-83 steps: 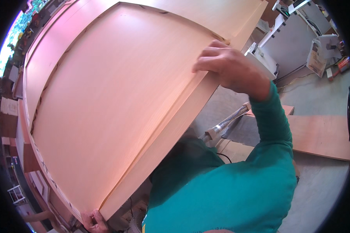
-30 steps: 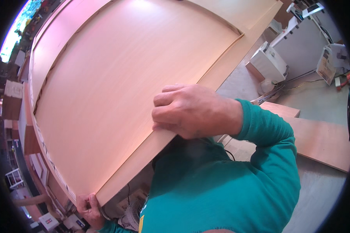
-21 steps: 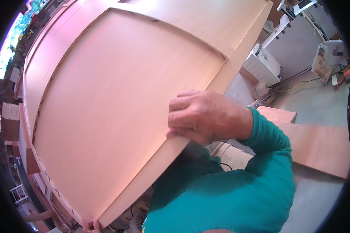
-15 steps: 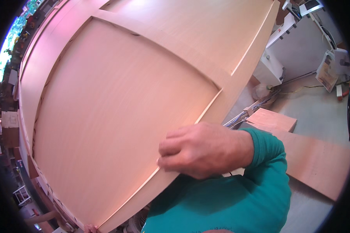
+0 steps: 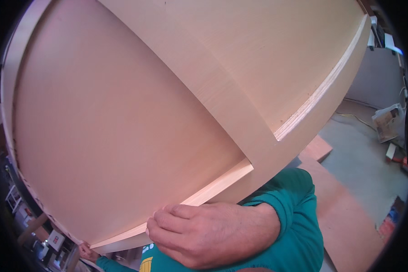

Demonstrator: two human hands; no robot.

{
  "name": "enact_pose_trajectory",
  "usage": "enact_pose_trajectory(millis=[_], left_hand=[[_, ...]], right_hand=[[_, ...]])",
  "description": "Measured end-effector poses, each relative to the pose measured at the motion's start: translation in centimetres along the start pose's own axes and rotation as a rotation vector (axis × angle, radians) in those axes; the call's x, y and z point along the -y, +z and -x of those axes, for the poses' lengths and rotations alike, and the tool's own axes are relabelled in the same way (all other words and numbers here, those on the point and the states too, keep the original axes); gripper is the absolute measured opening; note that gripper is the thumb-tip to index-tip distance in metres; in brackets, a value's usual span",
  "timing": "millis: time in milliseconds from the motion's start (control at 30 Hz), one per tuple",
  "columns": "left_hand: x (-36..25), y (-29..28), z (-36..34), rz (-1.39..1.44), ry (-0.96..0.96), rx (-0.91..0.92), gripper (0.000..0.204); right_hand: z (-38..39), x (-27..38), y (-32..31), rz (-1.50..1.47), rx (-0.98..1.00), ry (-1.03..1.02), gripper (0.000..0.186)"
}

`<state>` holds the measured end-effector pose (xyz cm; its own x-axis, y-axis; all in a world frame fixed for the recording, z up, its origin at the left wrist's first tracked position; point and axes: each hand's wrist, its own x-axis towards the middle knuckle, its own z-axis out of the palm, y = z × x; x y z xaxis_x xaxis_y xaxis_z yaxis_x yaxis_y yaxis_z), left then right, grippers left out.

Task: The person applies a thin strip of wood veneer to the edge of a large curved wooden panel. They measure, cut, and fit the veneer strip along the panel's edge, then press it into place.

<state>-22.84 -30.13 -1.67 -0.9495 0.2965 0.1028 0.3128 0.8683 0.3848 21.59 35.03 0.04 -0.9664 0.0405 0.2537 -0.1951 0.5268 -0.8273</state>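
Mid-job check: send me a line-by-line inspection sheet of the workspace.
Surface: support under the framed wood panel is hidden
Job's things: recessed fields either side of the panel's crossbar
Clutter: wooden board on the floor, right
Grips: right grip over the near rail; left grip at the near-left corner; clamping unclear
Cables: thin yellowish cable, far right
Surroundings: grey upright surface beyond the floor

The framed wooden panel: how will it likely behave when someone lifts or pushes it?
The panel is probably stiff, since wide raised strips cross and border it. Spanning most of the view, it may feel heavy and awkward.
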Motion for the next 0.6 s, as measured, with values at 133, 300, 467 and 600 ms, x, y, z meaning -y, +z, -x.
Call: enact_pose_trajectory(millis=[133, 300, 467, 600], left_hand=[[-0.3, -0.8, -0.4, -0.061, -0.059, -0.001, 0.044], [1.6, -1.3, -0.5, -0.016, -0.173, 0.038, 0.038], [4.9, -2.8, -1.1, 0.051, -0.175, 0.073, 0.041], [5.1, -3.3, -2.6, 0.005, -0.172, 0.083, 0.038]], right_hand=[[0.4, 0.1, -1.7, -0.098, 0.063, 0.07, 0.016], [-0.5, 0.1, -1.8, -0.237, 0.124, 0.154, 0.022], [0.9, -0.2, 0.3, -0.148, -0.024, 0.161, 0.031], [1.1, -0.2, -0.3, -0.073, 0.018, 0.172, 0.034]])
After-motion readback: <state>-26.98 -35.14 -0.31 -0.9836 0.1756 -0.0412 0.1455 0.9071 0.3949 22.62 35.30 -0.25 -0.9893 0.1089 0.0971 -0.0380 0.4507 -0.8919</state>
